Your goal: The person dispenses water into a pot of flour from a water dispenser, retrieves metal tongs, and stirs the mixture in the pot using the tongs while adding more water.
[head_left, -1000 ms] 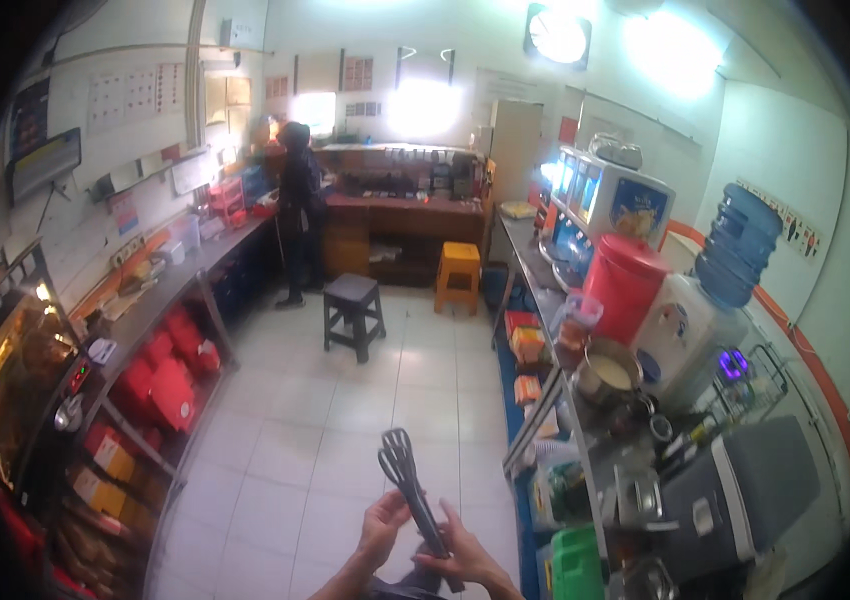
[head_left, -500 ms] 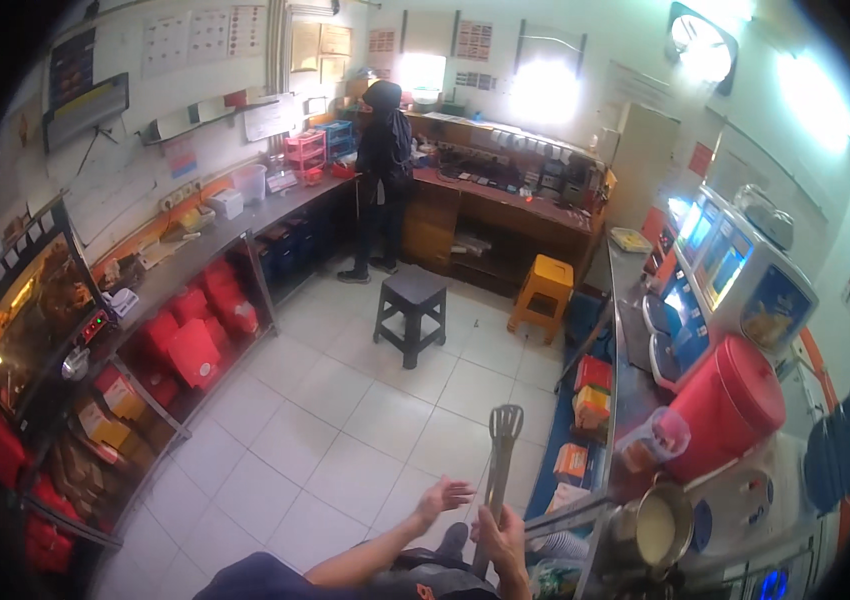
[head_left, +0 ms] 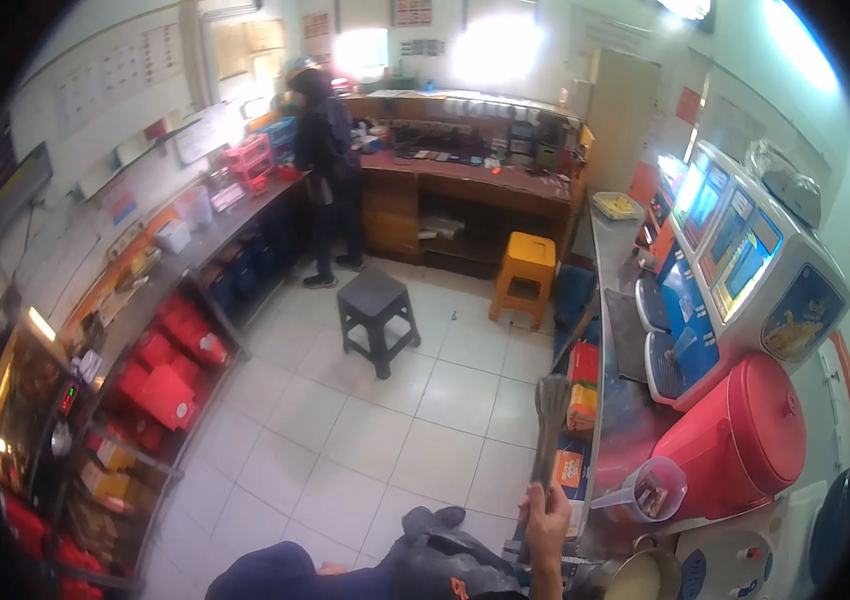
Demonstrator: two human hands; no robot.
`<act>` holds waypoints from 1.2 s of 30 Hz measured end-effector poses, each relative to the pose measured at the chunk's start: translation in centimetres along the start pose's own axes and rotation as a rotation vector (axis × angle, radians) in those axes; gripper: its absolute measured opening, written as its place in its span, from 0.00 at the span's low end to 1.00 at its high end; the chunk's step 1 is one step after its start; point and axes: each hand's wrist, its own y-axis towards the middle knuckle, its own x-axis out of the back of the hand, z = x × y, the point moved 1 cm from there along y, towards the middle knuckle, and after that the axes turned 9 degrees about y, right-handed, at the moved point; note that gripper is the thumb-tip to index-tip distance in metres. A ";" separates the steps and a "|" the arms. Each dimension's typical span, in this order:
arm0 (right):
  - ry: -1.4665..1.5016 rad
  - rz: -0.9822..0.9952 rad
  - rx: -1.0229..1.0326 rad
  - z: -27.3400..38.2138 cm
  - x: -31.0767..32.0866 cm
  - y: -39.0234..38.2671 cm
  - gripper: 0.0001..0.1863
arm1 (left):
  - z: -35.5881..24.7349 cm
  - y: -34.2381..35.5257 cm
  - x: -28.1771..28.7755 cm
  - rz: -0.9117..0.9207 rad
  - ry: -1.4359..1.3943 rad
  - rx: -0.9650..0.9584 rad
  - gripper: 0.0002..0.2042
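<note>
Dark slotted utensil (head_left: 550,420), upright, gripped in right hand (head_left: 547,525).
Left hand (head_left: 332,568) mostly hidden, pose indiscernible; pot (head_left: 607,582) cut off below.

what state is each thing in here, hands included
Dark slotted utensil: held, head up
Right hand: closed around the utensil
Left hand: mostly hidden, grip unclear
Red bucket: lid on
Clear plastic jug: uncovered, something inside
Metal pot: uncovered, pale contents
Drink dispenser: lit
Display cabinet: lit
Black stool: upright
Yellow stool: upright
Strip light: on
</note>
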 end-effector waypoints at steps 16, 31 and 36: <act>-0.527 -0.578 0.068 7.8 11.3 -8.3 0.30 | -69.6 -7.8 -9.8 0.342 0.306 -1.257 0.14; -1.388 -0.773 -0.433 14.3 26.1 -25.2 0.14 | -28.6 -37.3 -23.9 0.754 0.124 -1.370 0.16; -1.845 -0.585 -0.555 11.3 34.3 -18.7 0.08 | -27.2 -47.4 -25.4 0.903 0.131 -1.400 0.24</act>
